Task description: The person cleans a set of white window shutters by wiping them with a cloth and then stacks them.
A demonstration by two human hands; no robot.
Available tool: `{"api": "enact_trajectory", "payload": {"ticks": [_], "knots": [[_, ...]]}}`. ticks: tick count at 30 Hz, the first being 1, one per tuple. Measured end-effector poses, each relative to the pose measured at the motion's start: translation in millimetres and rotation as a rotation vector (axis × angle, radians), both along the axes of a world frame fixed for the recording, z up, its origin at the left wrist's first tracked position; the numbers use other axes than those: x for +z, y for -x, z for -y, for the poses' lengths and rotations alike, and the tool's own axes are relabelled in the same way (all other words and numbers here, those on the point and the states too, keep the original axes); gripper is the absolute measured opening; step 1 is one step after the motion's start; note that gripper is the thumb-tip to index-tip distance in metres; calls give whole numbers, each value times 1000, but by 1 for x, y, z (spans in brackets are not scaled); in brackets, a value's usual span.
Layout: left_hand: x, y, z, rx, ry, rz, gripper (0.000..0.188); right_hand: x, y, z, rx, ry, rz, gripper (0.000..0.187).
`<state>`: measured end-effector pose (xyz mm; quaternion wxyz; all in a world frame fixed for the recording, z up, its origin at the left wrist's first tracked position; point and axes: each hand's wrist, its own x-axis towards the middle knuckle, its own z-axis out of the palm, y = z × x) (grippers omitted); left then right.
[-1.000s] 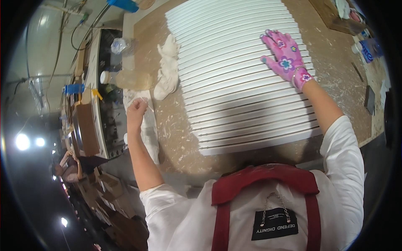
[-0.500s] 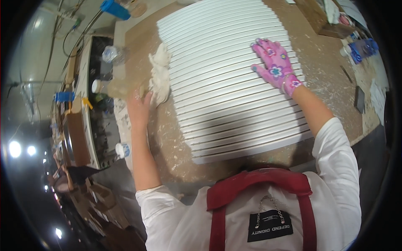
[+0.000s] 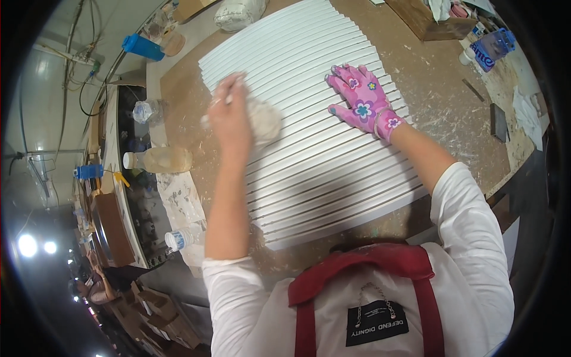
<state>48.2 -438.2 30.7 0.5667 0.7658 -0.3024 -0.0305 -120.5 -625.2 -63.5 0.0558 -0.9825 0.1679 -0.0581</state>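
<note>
A row of long white slats point(image 3: 324, 156), side by side, lies across the brown work board. My right hand point(image 3: 361, 100), in a pink flowered glove, rests flat on them with its fingers spread. Over their left edge is my bare left hand point(image 3: 231, 122), slightly blurred. Its fingers are curled round a crumpled off-white rag point(image 3: 265, 123), which bulges out to the right of the hand onto the slats.
Left of the slats lies a bottle of yellowish liquid point(image 3: 163, 160), with a clear plastic bottle point(image 3: 189, 237) nearer me. A blue bottle point(image 3: 143, 47) and a wrapped bundle point(image 3: 239, 14) are at the back. A wooden box point(image 3: 437, 24) and a dark block point(image 3: 498, 122) sit right.
My left hand has moved from beside the yellowish bottle onto the rag, and the rag has shifted right over the slats. My right hand stays spread on them; the view has shifted slightly.
</note>
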Motion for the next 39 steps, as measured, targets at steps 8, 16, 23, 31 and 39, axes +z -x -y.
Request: {"api": "enact_trajectory", "payload": {"ticks": [8,16,23,31,39], "knots": [[-88,8,31,-270,-441,933,30,-4,-5,-2,36,-19,77,63],[-69,10,45,-430,-825,932,17,0,-2,2,29,-16,96,62],[-36,-36,27,-795,-1006,1029,13,-6,-7,-3,31,-35,51,65],[35,-71,27,-343,-649,898,17,1,5,3,-13,-6,-36,65],[-68,-10,22,-544,-775,926,12,1,-4,-2,16,-21,4,64]]}}
